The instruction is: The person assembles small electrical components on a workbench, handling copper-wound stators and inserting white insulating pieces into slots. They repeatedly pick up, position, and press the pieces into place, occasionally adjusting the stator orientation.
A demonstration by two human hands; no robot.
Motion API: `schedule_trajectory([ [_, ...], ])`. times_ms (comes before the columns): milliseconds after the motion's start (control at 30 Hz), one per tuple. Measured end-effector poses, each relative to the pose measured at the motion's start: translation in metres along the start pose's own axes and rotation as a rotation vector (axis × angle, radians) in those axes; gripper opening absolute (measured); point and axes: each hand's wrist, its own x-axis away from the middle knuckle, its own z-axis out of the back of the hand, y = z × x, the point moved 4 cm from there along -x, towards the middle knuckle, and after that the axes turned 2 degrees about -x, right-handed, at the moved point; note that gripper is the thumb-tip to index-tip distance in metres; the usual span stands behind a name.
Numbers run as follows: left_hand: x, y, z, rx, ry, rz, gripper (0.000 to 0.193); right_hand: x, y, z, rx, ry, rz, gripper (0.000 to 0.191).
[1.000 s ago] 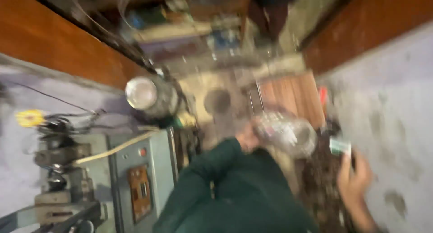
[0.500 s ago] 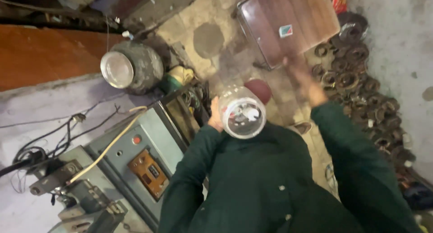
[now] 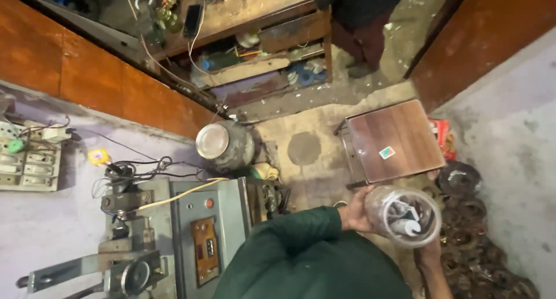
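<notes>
1. hands hold a clear plastic jar over the floor, just in front of a small wooden stool.
2. left hand has its fingers curled round the jar's side, in a green sleeve.
3. right hand sits under the jar, mostly hidden; cannot tell how its fingers lie.
4. jar holds small dark and white bits.
5. grey machine stands to the left, a metal pot beyond it.
6. rusty round parts lie along the right wall.
</notes>
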Motion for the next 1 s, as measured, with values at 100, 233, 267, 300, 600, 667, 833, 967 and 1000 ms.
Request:
schedule_trajectory([
  [100, -0.019, -0.018, -0.019, -0.028, -0.075, 0.088, 0.099, 0.018, -0.027, 0.021, 0.022, 0.152, 0.184, 0.069],
  [233, -0.042, -0.044, -0.032, -0.222, 0.011, 0.173, 0.095, 0.039, -0.042, 0.047, 0.016, 0.299, 0.353, 0.07],
  [267, -0.047, -0.053, -0.034, -0.228, 0.015, 0.21, 0.094, 0.044, -0.041, 0.051, 0.019, 0.303, 0.367, 0.071],
  [300, -0.051, -0.061, -0.036, -0.199, -0.005, 0.23, 0.094, 0.049, -0.038, 0.054, 0.027, 0.306, 0.371, 0.071],
  [600, -0.086, -0.117, -0.049, -0.131, -0.093, 0.326, 0.084, 0.1, -0.074, 0.165, 0.5, 0.544, 0.871, 0.076],
  [667, -0.083, -0.12, -0.049, -0.219, 0.034, 0.345, 0.083, 0.118, -0.086, 0.182, 0.781, 0.456, 1.098, 0.077],
  [833, -0.095, -0.119, -0.048, -0.447, 0.201, 0.387, 0.071, 0.155, -0.087, 0.184, 1.127, 0.322, 1.33, 0.077],
  [967, -0.125, -0.134, -0.042, -0.517, -0.005, 0.114, 0.051, 0.181, -0.054, 0.203, 0.714, 0.655, 0.846, 0.063],
  [1000, -0.128, -0.137, -0.039, -0.689, 0.0, 0.079, 0.058, 0.183, -0.036, 0.211, 0.497, 0.752, 0.676, 0.061],
])
